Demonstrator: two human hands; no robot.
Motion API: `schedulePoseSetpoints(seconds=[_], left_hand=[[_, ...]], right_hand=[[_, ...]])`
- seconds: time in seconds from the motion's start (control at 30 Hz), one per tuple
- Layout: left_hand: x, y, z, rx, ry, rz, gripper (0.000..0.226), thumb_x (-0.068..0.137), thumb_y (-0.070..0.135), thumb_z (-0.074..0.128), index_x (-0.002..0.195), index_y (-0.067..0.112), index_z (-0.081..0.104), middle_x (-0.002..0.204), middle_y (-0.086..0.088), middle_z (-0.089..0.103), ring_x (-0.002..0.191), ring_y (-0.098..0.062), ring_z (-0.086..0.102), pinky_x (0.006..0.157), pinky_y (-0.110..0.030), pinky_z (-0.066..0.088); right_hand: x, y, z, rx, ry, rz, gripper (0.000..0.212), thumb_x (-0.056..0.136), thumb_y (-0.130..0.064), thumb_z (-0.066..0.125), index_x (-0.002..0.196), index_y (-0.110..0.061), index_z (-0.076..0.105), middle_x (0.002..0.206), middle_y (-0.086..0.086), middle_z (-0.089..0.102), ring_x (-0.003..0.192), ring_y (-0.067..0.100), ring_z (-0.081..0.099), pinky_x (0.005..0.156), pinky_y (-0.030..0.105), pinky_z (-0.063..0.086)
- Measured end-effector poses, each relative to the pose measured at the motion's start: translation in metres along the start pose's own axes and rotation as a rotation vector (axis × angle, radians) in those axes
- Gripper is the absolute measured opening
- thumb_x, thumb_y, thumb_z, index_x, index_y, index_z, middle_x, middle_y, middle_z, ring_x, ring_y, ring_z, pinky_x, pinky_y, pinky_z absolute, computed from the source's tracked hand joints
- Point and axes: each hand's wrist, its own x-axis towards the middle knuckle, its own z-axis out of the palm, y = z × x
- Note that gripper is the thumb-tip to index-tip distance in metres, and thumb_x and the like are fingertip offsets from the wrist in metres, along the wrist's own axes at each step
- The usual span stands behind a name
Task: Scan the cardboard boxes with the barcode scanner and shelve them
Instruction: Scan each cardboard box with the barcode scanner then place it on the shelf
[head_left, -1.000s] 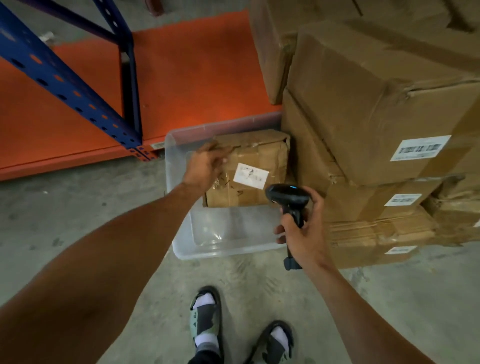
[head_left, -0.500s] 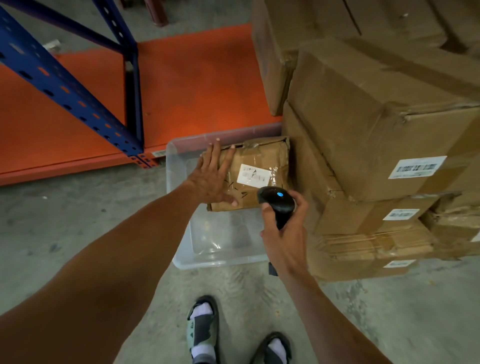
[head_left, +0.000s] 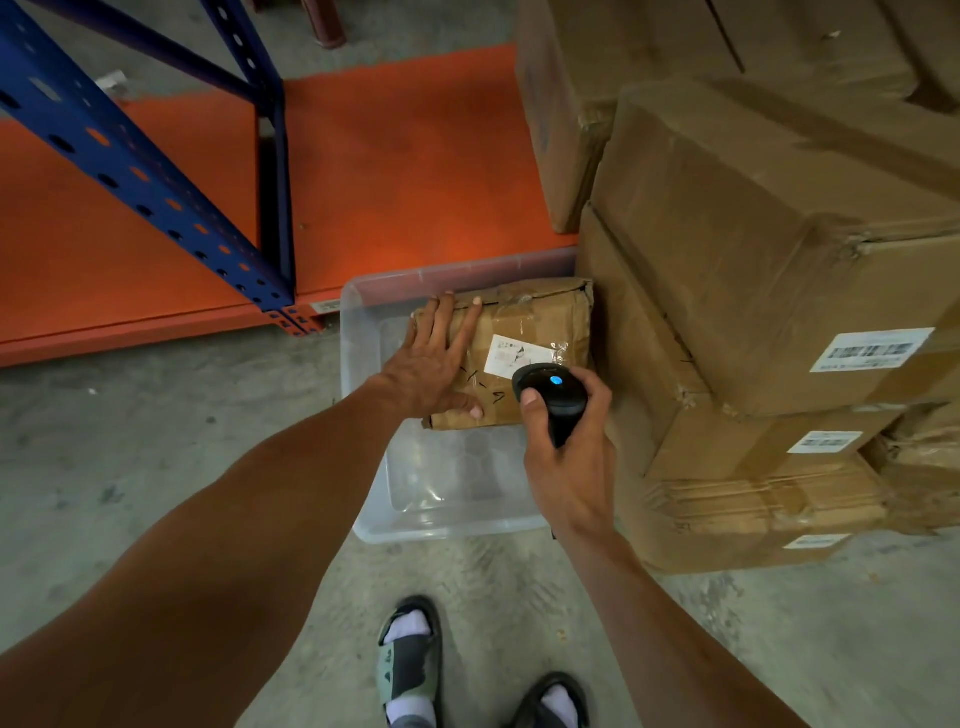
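Box location: I see the small cardboard box (head_left: 524, 353) resting across the far end of the clear plastic bin (head_left: 363, 415), tight against the stack of larger boxes (head_left: 753, 291) at its 3 o'clock; the orange shelf deck (head_left: 395, 171) lies at its 12 o'clock.
Left hand: my left hand (head_left: 434, 364) lies flat on the box's left part, fingers spread and extended, pressing down on it and not gripping it.
Right hand: my right hand (head_left: 566, 447) is curled firmly round the handle of the barcode scanner (head_left: 553, 395), thumb up by the head, blue light lit.
Box orientation: I judge its long axis runs from 9 to 3 o'clock, the labelled face tilted up toward me, the white label (head_left: 511, 354) right of centre.
Scanner aim: the head points toward 12 o'clock, very near the label and hiding its lower right corner.
Risk, misread: I think the glossy tape and wrinkled film over the label could glare and spoil the scan at this close range.
Risk, wrong code: the larger boxes' labels at 3 o'clock could be read if my aim drifts.
Risk, slip: the box perches on the bin; uneven pressure from my flat palm could tip it down inside.
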Motion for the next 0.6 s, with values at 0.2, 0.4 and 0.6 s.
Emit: schedulePoseSetpoints(seconds=[0.2, 0.4, 0.6], left_hand=[[0.002, -0.007, 0.001, -0.109, 0.041, 0.012, 0.147, 0.056, 0.070, 0.083, 0.158, 0.018, -0.010, 0.162, -0.017, 0.001, 0.151, -0.038, -0.003, 0.124, -0.054, 0.008], [0.004, -0.009, 0.002, -0.141, 0.028, 0.009, 0.144, 0.057, 0.067, 0.085, 0.158, 0.019, -0.007, 0.162, -0.016, -0.002, 0.150, -0.038, -0.006, 0.124, -0.054, 0.005], [0.003, -0.008, 0.000, -0.158, 0.010, 0.002, 0.142, 0.060, 0.065, 0.085, 0.158, 0.019, -0.008, 0.163, -0.016, -0.006, 0.151, -0.038, -0.011, 0.123, -0.052, 0.002]], right_hand=[[0.002, 0.005, 0.007, -0.009, -0.032, 0.015, 0.049, 0.094, -0.048, 0.065, 0.136, -0.039, 0.042, 0.104, -0.021, 0.067, 0.096, -0.004, 0.066, 0.081, 0.023, 0.054], [0.001, 0.005, 0.010, -0.016, -0.032, -0.002, 0.050, 0.095, -0.046, 0.065, 0.138, -0.037, 0.041, 0.109, -0.021, 0.066, 0.099, -0.011, 0.062, 0.079, 0.011, 0.049], [0.003, 0.000, 0.011, -0.037, -0.005, -0.025, 0.051, 0.094, -0.044, 0.066, 0.137, -0.035, 0.041, 0.109, -0.013, 0.069, 0.092, -0.005, 0.065, 0.072, 0.003, 0.046]])
